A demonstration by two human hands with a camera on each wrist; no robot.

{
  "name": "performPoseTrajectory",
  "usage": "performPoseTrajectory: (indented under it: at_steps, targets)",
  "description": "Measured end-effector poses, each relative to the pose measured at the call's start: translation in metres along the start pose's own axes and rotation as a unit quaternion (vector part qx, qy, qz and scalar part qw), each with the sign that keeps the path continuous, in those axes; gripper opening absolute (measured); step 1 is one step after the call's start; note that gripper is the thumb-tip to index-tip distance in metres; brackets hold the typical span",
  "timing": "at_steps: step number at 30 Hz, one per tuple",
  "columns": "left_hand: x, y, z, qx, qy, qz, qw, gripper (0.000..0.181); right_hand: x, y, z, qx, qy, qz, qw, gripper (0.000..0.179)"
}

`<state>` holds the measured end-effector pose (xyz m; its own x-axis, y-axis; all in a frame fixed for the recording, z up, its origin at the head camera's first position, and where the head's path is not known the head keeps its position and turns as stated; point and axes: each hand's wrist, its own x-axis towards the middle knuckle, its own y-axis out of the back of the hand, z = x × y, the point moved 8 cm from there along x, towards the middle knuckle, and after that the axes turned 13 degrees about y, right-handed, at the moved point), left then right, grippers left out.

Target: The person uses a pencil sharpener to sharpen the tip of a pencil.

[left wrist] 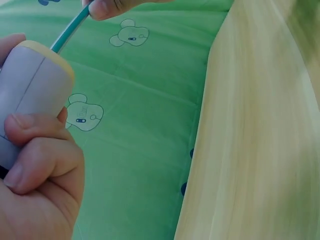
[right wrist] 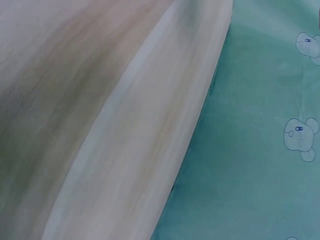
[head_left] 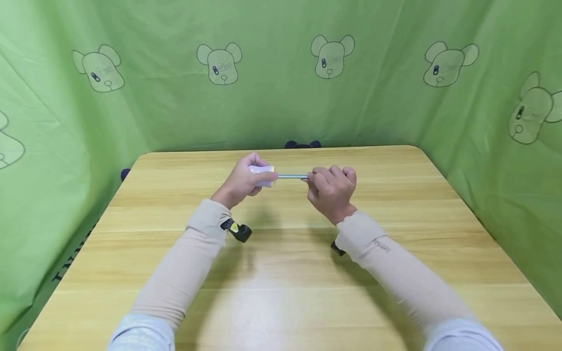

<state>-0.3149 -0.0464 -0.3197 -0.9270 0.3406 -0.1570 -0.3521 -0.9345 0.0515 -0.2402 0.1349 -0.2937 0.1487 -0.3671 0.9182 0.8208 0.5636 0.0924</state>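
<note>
My left hand point(head_left: 239, 183) grips a pale lavender pencil sharpener point(left wrist: 37, 82) with a yellow rim, its fingers and thumb wrapped around the body. A thin teal pencil point(head_left: 291, 176) runs sideways between the two hands above the far half of the table. One end of the pencil meets the yellow-rimmed face of the sharpener, and its tip is hidden there. Toward the other end, my right hand point(head_left: 332, 189) holds the pencil with curled fingers. In the left wrist view only a thumb and part of a finger of that hand show at the top.
Below the hands lies a light wood-grain table point(head_left: 272, 292) with rounded far corners. Green curtain point(head_left: 272, 112) printed with bear heads hangs behind it and along both sides. A black wrist camera point(head_left: 239, 231) hangs under the left sleeve; the right wrist view shows mostly tabletop and curtain.
</note>
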Motion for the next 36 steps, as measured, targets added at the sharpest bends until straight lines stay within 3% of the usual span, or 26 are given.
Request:
performPoseTrajectory:
  at_steps: [2,4,5,6,7,8,10,11,12,13,14,16,18,20,24,26,28,30,36]
  targets:
    - [0.000,0.001,0.000,0.014,-0.011,0.011,0.9998,0.030,-0.002,-0.004,0.000,0.012,0.000,-0.036,0.9993,0.033]
    - [0.000,0.002,0.000,0.044,-0.027,0.028,0.9983,0.031,-0.004,-0.013,0.004,0.058,-0.026,-0.115,0.9914,0.033]
    - [0.000,0.003,0.000,0.060,-0.036,0.036,0.9969,0.032,-0.006,-0.020,0.008,0.101,-0.058,-0.170,0.9785,0.032]
    - [0.000,0.003,0.001,0.081,-0.047,0.044,0.9946,0.033,-0.009,-0.029,0.011,0.168,-0.100,-0.235,0.9521,0.031]
    - [0.000,0.003,0.001,0.101,-0.057,0.048,0.9921,0.033,-0.015,-0.039,0.013,0.245,-0.158,-0.301,0.9079,0.030]
    - [0.000,0.002,0.002,0.117,-0.066,0.049,0.9898,0.034,-0.024,-0.047,0.016,0.315,-0.228,-0.358,0.8488,0.030]
    - [0.000,-0.002,0.001,0.139,-0.077,0.045,0.9862,0.035,-0.038,-0.055,0.019,0.391,-0.352,-0.440,0.7279,0.032]
    - [0.000,-0.004,0.001,0.147,-0.080,0.042,0.9850,0.036,-0.043,-0.055,0.021,0.404,-0.396,-0.466,0.6797,0.032]
    - [0.001,-0.006,0.000,0.153,-0.080,0.040,0.9841,0.036,-0.045,-0.055,0.022,0.411,-0.420,-0.485,0.6477,0.032]
    - [0.001,-0.008,0.000,0.152,-0.079,0.038,0.9845,0.037,-0.044,-0.054,0.024,0.406,-0.426,-0.495,0.6391,0.032]
    - [0.002,-0.009,-0.001,0.148,-0.077,0.040,0.9853,0.037,-0.041,-0.053,0.027,0.391,-0.415,-0.502,0.6501,0.030]
    - [0.003,-0.007,-0.001,0.134,-0.071,0.050,0.9872,0.037,-0.035,-0.051,0.031,0.350,-0.379,-0.507,0.6905,0.025]
    - [0.004,-0.004,-0.001,0.117,-0.063,0.062,0.9892,0.037,-0.028,-0.048,0.032,0.311,-0.340,-0.493,0.7378,0.021]
    - [0.004,-0.001,0.000,0.102,-0.055,0.071,0.9907,0.037,-0.021,-0.045,0.031,0.271,-0.296,-0.461,0.7913,0.019]
    - [0.003,0.003,0.001,0.070,-0.039,0.066,0.9946,0.036,-0.002,-0.032,0.029,0.179,-0.188,-0.332,0.9070,0.017]
    - [0.002,0.003,0.001,0.043,-0.034,0.054,0.9970,0.034,0.006,-0.022,0.026,0.129,-0.139,-0.251,0.9492,0.017]
    - [0.002,0.002,0.002,0.018,-0.034,0.043,0.9983,0.033,0.010,-0.014,0.022,0.097,-0.106,-0.185,0.9722,0.018]
    - [0.001,0.002,0.004,0.004,-0.034,0.036,0.9987,0.032,0.010,-0.010,0.020,0.083,-0.092,-0.144,0.9817,0.021]
    - [0.000,0.000,0.005,0.013,-0.027,0.030,0.9991,0.034,-0.001,-0.012,0.021,0.095,-0.105,-0.112,0.9836,0.031]
